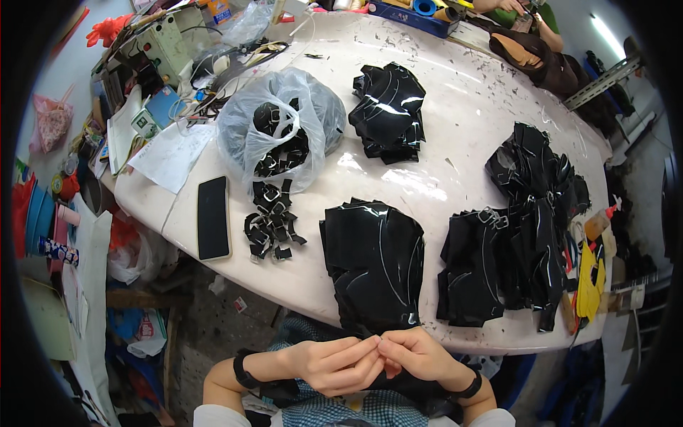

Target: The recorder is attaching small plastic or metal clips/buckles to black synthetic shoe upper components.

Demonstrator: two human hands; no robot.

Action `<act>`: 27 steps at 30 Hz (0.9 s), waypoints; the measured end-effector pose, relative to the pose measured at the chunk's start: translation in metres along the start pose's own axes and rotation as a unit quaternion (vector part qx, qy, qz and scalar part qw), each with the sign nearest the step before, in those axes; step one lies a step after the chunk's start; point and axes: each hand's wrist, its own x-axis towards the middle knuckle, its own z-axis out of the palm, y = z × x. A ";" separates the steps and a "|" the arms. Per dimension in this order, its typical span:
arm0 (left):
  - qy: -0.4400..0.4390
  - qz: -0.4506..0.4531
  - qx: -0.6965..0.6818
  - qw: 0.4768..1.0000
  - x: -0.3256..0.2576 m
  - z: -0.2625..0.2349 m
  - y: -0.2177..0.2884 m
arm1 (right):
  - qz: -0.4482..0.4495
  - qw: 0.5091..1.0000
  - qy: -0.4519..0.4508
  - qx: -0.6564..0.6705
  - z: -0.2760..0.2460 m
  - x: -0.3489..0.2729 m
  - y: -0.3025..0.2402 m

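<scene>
My left hand (pixel 338 366) and my right hand (pixel 420 357) meet in front of my body, just off the table's near edge. Both are closed in a pinch with fingertips touching; what lies between them is too small or hidden to make out. Right beyond them is a stack of glossy black sheet pieces (pixel 373 260). To its left lies a small heap of short black straps with metal buckles (pixel 272 222). A clear plastic bag (pixel 238 132) behind the heap holds more black strap pieces. At the right, black cut pieces (pixel 469 274) carry silver buckles near their upper edge.
Another glossy black pile (pixel 390 107) sits farther back on the white table (pixel 441 188). A phone (pixel 213 217) and a paper sheet (pixel 174 160) lie at left. Tools and yellow-handled scissors (pixel 589 281) line the right edge. Another person (pixel 530 18) works at the far right.
</scene>
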 end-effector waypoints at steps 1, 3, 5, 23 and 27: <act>0.000 -0.001 -0.002 1.000 0.000 -0.001 0.001 | 0.001 1.000 0.001 0.001 -0.001 0.000 0.003; -0.015 0.000 0.005 1.000 0.000 -0.002 0.004 | 0.002 1.000 0.000 0.014 -0.004 -0.001 0.010; -0.019 -0.024 -0.012 0.999 0.000 -0.001 0.007 | 0.001 1.000 0.015 0.016 -0.001 -0.002 0.012; -0.079 -0.516 -0.508 0.685 -0.003 0.001 0.007 | -0.341 0.831 0.152 -0.413 0.006 -0.011 0.011; -0.012 -0.515 -0.545 0.662 -0.008 -0.001 0.010 | -0.341 0.815 0.146 -0.445 0.003 -0.010 0.017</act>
